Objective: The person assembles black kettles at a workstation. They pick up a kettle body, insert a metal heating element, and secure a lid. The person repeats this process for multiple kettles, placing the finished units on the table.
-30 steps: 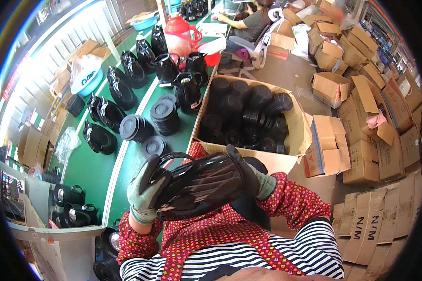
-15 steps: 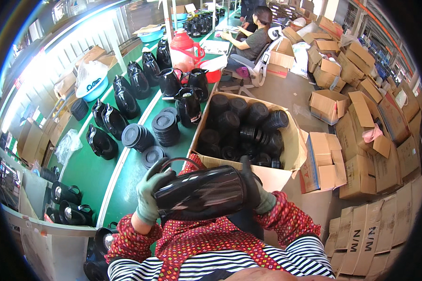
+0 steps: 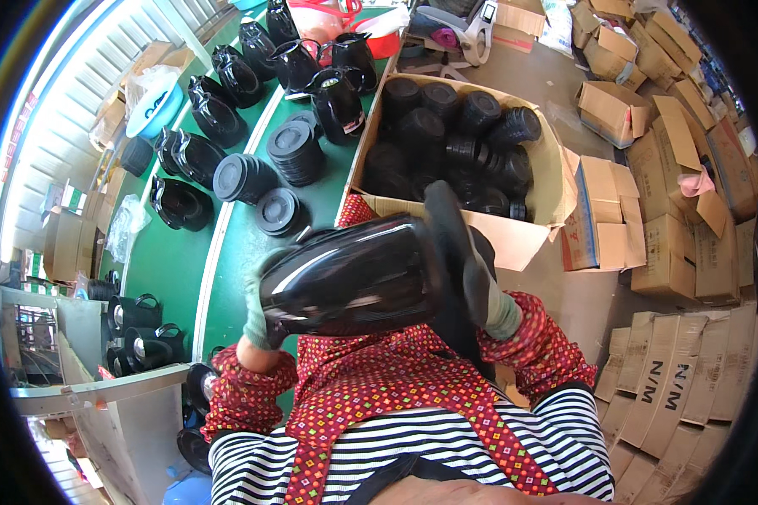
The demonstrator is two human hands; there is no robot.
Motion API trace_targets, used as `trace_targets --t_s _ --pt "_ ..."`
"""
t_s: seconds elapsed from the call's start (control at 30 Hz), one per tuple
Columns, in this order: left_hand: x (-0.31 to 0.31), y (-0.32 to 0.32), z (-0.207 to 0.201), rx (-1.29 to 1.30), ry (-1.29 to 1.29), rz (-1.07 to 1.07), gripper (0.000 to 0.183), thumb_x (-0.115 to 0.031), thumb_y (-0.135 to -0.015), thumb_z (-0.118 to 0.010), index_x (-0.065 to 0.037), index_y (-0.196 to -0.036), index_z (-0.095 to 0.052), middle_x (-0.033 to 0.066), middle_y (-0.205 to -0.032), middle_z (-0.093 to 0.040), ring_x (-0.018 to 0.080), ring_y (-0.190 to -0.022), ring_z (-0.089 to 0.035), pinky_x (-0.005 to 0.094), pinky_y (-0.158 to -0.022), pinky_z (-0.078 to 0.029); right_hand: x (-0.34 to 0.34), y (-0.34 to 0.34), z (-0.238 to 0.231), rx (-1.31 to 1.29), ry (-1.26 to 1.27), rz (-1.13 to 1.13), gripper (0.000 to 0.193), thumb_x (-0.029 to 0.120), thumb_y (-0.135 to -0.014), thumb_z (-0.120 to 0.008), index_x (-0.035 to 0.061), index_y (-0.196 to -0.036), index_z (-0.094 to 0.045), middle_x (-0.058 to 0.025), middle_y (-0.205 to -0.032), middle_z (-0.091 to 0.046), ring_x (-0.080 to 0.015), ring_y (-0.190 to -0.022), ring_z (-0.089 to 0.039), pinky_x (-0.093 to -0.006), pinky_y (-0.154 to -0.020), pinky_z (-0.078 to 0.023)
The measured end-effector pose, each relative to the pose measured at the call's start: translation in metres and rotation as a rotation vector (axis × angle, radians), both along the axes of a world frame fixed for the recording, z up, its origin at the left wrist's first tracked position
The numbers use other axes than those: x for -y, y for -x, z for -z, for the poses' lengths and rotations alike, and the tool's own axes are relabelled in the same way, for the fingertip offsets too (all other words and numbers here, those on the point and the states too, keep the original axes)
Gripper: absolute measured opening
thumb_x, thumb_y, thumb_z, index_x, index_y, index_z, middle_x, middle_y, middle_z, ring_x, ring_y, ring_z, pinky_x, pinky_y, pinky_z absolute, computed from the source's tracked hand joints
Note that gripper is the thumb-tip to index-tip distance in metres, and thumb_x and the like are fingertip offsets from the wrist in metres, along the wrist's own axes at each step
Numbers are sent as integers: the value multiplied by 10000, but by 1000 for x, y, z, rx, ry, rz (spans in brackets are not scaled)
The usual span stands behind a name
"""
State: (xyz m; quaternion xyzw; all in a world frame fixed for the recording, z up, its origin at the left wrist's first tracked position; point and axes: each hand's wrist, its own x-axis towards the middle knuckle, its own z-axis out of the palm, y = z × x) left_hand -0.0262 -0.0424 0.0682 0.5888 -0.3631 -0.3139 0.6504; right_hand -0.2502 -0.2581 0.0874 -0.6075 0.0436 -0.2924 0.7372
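Observation:
A glossy black thermos jug (image 3: 345,282) lies sideways in front of me. My left hand (image 3: 257,299), in a pale green glove, is closed around its left end; the jug's body hides most of the fingers. At the jug's right end is my right hand (image 3: 473,265), in a green glove with dark coating. Its fingers are stretched out flat beside that end, apparently against it. Just beyond, a stack of round black lids (image 3: 295,153) and a shorter pile of lids (image 3: 280,210) rest on the green table (image 3: 253,240).
An open cardboard box (image 3: 547,198) full of black round parts stands beyond my right hand. Several black jugs (image 3: 215,109) line the table. A blue basin (image 3: 156,109) sits far left, a metal-edged stand (image 3: 101,389) near left. Cardboard cartons (image 3: 669,261) crowd the right.
My view has tipped downward, so the seated person at the back has left the picture. The right hand's fingers have straightened at the jug's end. The left hand still holds the jug.

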Motion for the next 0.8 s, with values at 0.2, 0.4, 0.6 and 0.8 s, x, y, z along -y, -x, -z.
trace_targets --t_s 0.2,0.4,0.6,0.8 --pt "19 15 -21 355 75 -110 417 -169 -880 -805 25 -1239 -719 229 -1398 -647 335 -1149 -723 413 -1011 -571 -6 -6 25 -60 -223 23 663 451 -1145 -434 11 -1629 -332 -121 -1553 -534 -246 -1406 -538 -399 -1220 -397" --pt "20 0 -38 570 -142 7 480 -99 -818 -837 8 -1268 -709 255 -1417 -640 354 -1173 -721 412 -1012 -570 5 -1 33 -283 -574 -112 687 524 -1135 -415 9 -1590 -426 -120 -1521 -570 -197 -1367 -568 -377 -1184 -423" --pt "16 12 36 336 -147 319 548 -202 -1032 -699 -40 -1524 -521 148 -1534 -566 273 -1400 -557 442 -1201 -455 28 -5 -6 128 892 50 1185 747 -712 -809 107 -1632 -425 -315 -1684 -264 -519 -1518 -318 -601 -1234 -292" --pt "21 36 47 -166 -157 428 618 -175 -1031 -694 -73 -1587 -443 141 -1544 -559 278 -1394 -572 431 -1199 -465 30 -12 -33 180 1003 -144 999 597 -702 -862 165 -1549 -556 -321 -1650 -301 -559 -1473 -345 -628 -1218 -290"
